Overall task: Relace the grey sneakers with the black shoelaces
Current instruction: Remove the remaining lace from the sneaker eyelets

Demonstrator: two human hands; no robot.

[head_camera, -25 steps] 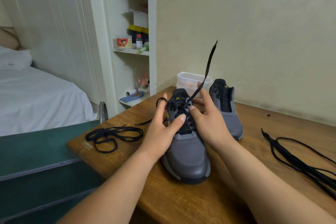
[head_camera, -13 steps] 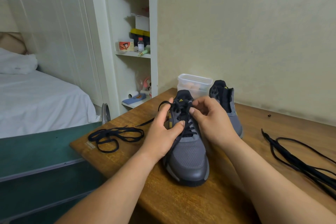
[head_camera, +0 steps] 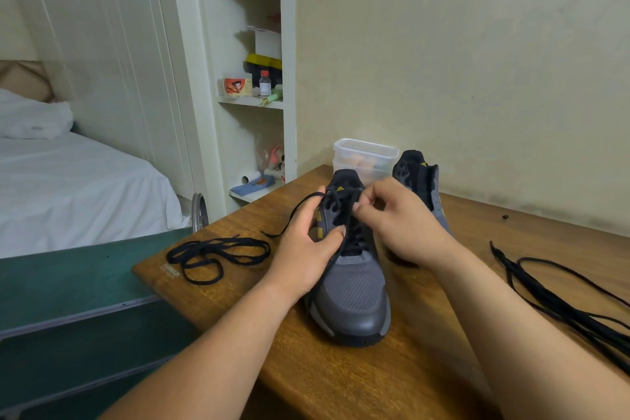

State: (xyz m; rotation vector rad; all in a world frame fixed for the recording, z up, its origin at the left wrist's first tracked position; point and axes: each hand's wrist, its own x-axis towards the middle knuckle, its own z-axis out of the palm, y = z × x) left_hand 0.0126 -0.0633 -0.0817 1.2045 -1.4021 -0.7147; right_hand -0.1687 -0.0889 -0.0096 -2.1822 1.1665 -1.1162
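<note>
A grey sneaker stands on the wooden table, toe toward me, with a black shoelace threaded through its eyelets. My left hand grips the sneaker's left side, thumb across the laces. My right hand pinches the lace near the top eyelets by the tongue. The lace's free end trails over my left fingers onto the table. The second grey sneaker stands behind my right hand, mostly hidden.
A loose black lace lies coiled near the table's left corner. More black laces lie bunched at the right. A clear plastic container stands against the wall behind the sneakers. A shelf and a bed are to the left.
One second ago my right hand held the lace end raised high. It has come down to the top eyelets, fingers curled on the lace. My left hand stays on the sneaker.
</note>
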